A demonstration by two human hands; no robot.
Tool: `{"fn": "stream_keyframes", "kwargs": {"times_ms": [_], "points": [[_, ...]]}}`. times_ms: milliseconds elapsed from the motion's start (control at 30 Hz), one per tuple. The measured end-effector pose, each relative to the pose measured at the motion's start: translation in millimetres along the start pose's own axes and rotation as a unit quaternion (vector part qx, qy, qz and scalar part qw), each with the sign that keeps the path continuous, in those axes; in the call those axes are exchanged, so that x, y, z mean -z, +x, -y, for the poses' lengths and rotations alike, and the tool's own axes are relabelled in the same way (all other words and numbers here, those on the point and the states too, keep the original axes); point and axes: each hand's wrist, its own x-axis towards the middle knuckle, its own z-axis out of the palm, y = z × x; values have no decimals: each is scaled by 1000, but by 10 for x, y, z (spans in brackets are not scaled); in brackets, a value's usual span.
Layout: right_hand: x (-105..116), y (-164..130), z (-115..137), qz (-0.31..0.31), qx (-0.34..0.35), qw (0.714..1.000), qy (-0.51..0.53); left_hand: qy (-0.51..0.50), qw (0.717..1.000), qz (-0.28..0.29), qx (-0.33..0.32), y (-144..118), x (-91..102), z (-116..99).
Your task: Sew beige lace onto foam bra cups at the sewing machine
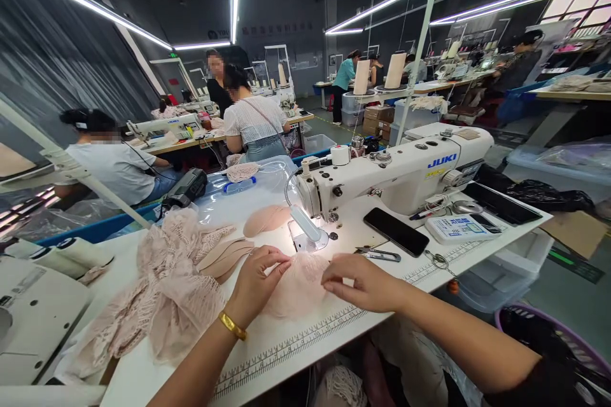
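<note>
A sheer pale pink lace fabric piece (298, 289) lies on the table just in front of the sewing machine (377, 172), its far edge near the lit needle area. My left hand (260, 276), with a gold bangle at the wrist, pinches its left edge between thumb and forefinger. At the opposite edge, my right hand (360, 280) has its fingers curled and closed on the lace. A smooth pink bra cup (267, 220) rests behind the left hand. Leaf-shaped beige pieces (224, 259) and a heap of pink lace (176, 292) lie further left.
Right of the needle are a black phone (396, 231), thread snips (379, 254) and a blue-and-white box (458, 229). A printed ruler (296, 346) runs along the table's front. Thread cones (71, 254) stand at left. Co-workers (255, 114) sit at machines beyond.
</note>
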Motion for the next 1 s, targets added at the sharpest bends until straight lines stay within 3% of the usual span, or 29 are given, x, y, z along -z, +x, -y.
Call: {"fn": "stream_keyframes", "kwargs": {"times_ms": [67,167,233,333,433,567,633,733,767,900,1000], "points": [[-29,91,7,-84,-33,995,-30,11,998,-25,-64,-73,26,-105],[-172,231,15,-112,-17,992,-47,25,990,-34,-132,-183,27,-265],[-261,295,33,-115,-6,993,-22,5,992,-9,-127,-258,18,-338],[-294,329,80,-100,-20,993,52,-62,996,34,-48,-352,17,-368],[-227,307,125,-80,-66,983,149,-159,975,138,66,-421,51,-323],[-155,232,202,-66,-113,956,262,-245,892,351,147,-514,168,-235],[-183,196,239,-29,-155,919,362,-222,887,371,159,-543,261,-199],[-308,190,227,15,-240,841,484,-132,925,324,147,-471,417,-122],[-360,207,191,16,-259,837,481,-104,938,300,139,-401,462,-79],[-515,350,-104,-8,-263,906,332,9,981,152,120,107,536,199],[-542,450,-374,-41,-229,938,258,121,984,52,123,566,475,463]]}}
